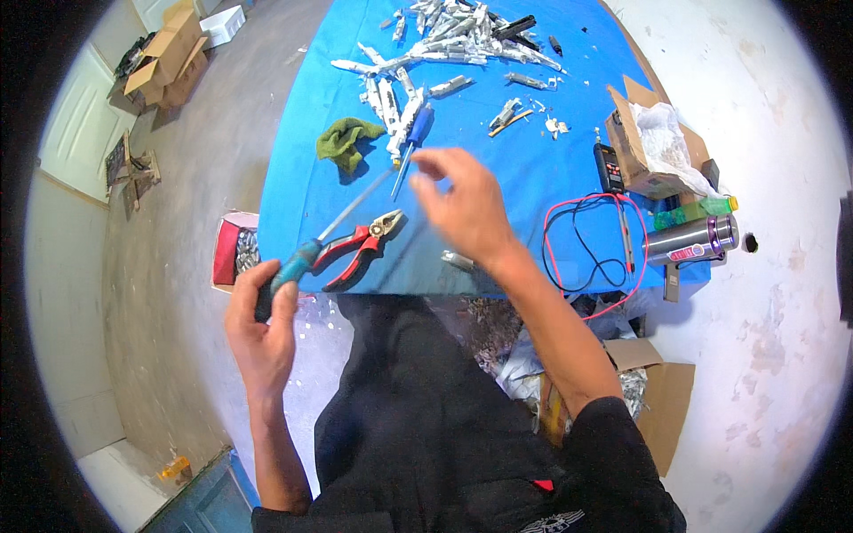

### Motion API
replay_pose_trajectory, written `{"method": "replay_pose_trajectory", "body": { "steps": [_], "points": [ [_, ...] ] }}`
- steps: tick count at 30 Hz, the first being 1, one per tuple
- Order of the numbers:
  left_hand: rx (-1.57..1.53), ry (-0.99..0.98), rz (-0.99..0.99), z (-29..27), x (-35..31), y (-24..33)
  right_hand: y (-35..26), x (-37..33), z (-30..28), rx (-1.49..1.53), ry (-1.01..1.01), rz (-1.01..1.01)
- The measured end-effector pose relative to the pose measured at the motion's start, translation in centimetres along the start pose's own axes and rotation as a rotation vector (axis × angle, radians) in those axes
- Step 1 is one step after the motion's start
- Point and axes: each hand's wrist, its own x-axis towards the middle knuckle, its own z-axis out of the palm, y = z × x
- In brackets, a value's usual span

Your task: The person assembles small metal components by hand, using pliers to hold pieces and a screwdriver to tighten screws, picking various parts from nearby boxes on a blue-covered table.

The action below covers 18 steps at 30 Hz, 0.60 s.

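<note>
My left hand (262, 329) is closed round the teal handle of a screwdriver (305, 257), just off the table's front left corner. Its long shaft points up and to the right, over the table. Beyond its tip, my right hand (464, 200) hovers, slightly blurred, thumb and forefinger apart with nothing seen between them. A second screwdriver (419, 126) with a blue handle lies beside that hand. Red-handled pliers (384, 224) rest near the front edge, behind the held screwdriver. A small silvery piece (458, 260) lies under my right wrist.
White and grey pieces (444, 35) are heaped at the far end of the blue-covered table (293, 160). Left of centre lies a green cloth (348, 142). On the right are a multimeter (609, 169) with leads, a steel flask (691, 242) and a cardboard box (635, 151).
</note>
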Motion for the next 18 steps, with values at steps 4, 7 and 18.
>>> {"method": "replay_pose_trajectory", "body": {
  "steps": [4,7,18],
  "points": [
    [0.060,-0.076,0.209,1.4,-1.6,3.6,-7.3,-6.7,-1.9,-0.145,-0.206,-0.409],
    [-0.011,-0.143,0.290,3.4,-2.8,5.7,-8.0,-10.0,-0.8,-0.121,-0.163,-0.396],
    [0.042,-0.123,0.221,5.1,-1.5,0.5,-7.1,-10.0,-9.5,0.145,0.153,-0.036]
  ]
}}
